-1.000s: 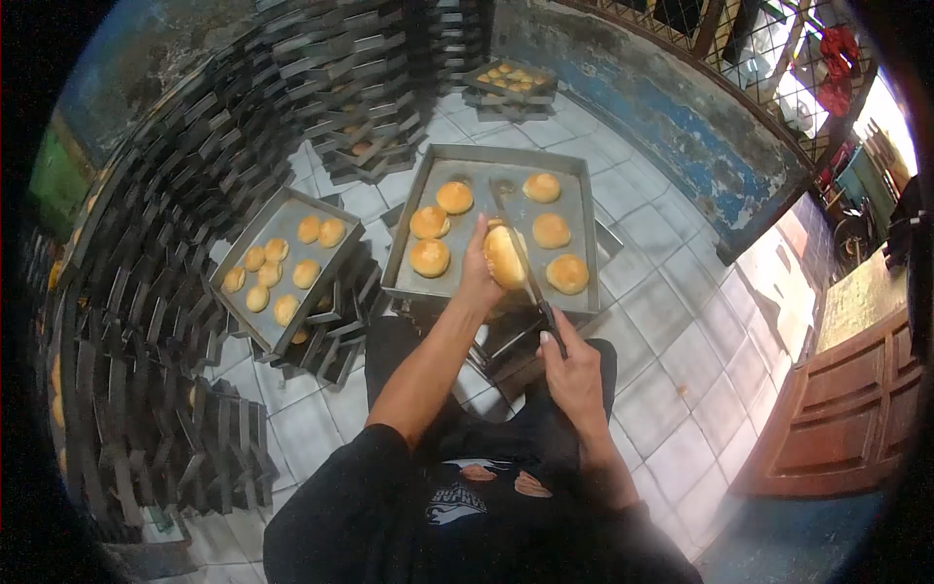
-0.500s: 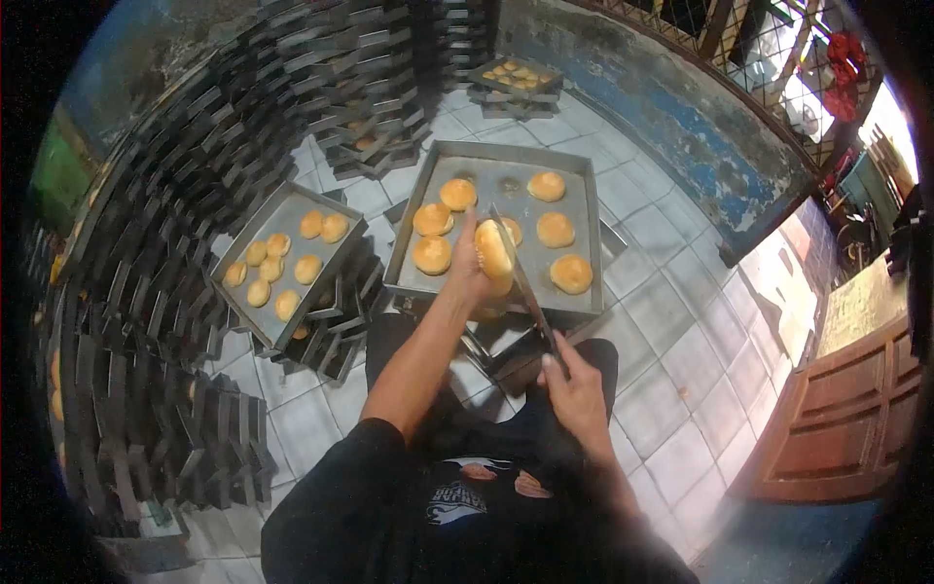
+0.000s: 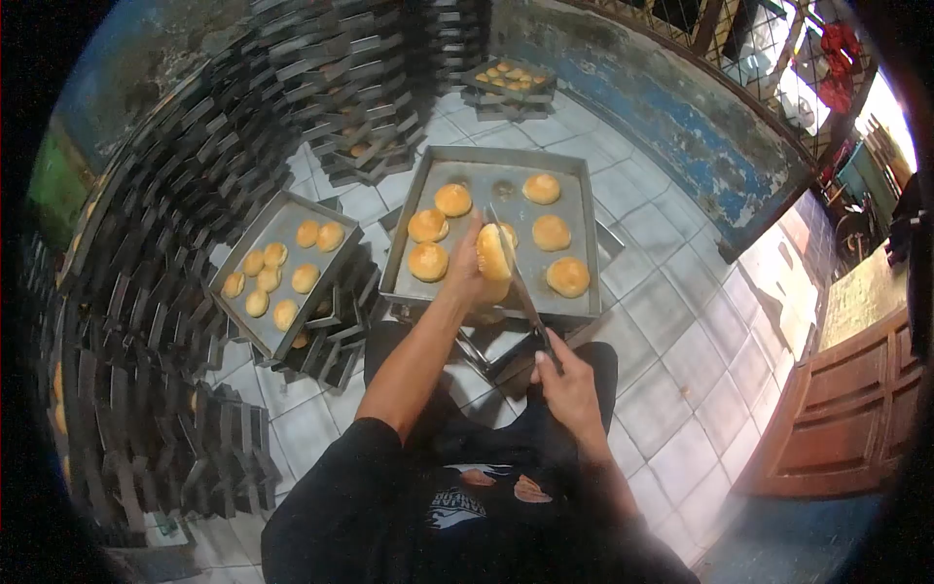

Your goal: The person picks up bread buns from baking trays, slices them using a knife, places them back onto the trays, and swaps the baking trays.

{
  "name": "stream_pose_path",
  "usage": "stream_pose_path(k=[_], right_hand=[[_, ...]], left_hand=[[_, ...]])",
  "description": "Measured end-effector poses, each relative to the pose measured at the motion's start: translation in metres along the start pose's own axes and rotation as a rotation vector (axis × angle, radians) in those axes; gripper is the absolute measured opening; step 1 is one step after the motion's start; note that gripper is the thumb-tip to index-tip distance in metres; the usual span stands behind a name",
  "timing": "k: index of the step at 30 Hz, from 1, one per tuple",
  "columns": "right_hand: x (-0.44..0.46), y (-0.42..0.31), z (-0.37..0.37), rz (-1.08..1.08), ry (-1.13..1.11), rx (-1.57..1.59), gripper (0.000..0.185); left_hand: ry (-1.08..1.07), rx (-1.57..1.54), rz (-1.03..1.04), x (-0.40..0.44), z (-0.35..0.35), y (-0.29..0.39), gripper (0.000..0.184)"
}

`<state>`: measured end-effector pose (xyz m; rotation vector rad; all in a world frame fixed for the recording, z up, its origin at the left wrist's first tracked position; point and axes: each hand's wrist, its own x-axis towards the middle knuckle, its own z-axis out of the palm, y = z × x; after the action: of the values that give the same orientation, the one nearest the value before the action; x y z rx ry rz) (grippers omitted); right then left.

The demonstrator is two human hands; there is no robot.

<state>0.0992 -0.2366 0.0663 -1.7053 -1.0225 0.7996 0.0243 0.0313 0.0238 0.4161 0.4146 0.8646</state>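
Note:
My left hand [image 3: 469,268] grips a golden bun [image 3: 493,255], held on its side above the near part of a metal baking tray [image 3: 486,156]. A long knife [image 3: 520,284] is in my right hand [image 3: 565,378], its handle wrapped by the fingers. The blade slants up and left along the bun's right side; how deep it sits in the bread I cannot tell. Several more buns lie on the tray, among them one [image 3: 428,261] at the left and one [image 3: 567,277] at the right. Another bun is partly hidden behind the blade.
A second tray [image 3: 336,255] of smaller-looking buns rests on stacked trays to the left. Tall stacks of metal trays [image 3: 185,234] line the left side. Farther back stands another tray of buns [image 3: 511,76]. White floor tiles [image 3: 671,326] and a brown wooden panel [image 3: 827,428] are at right.
The knife and right hand have shifted slightly down and left along the bun. My left hand keeps its hold on the bun. The whole view has tilted a little.

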Motion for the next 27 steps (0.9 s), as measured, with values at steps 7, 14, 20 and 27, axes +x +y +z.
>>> stream_pose_path(k=[7, 14, 20, 27], right_hand=[[0.029, -0.007, -0.003, -0.062, 0.006, -0.039, 0.049], [-0.001, -0.003, 0.004, 0.024, -0.029, 0.085, 0.047], [0.034, 0.0, 0.003, -0.051, -0.008, -0.045, 0.048], [0.0, 0.009, 0.009, 0.047, -0.036, 0.099, 0.047]], left_hand=[[-0.01, 0.063, -0.017, -0.002, 0.005, -0.02, 0.046], [-0.014, 0.053, 0.0, -0.006, -0.005, -0.012, 0.044], [0.024, 0.033, -0.05, -0.003, 0.007, -0.024, 0.045], [-0.037, 0.025, -0.111, -0.011, 0.0, -0.009, 0.05]])
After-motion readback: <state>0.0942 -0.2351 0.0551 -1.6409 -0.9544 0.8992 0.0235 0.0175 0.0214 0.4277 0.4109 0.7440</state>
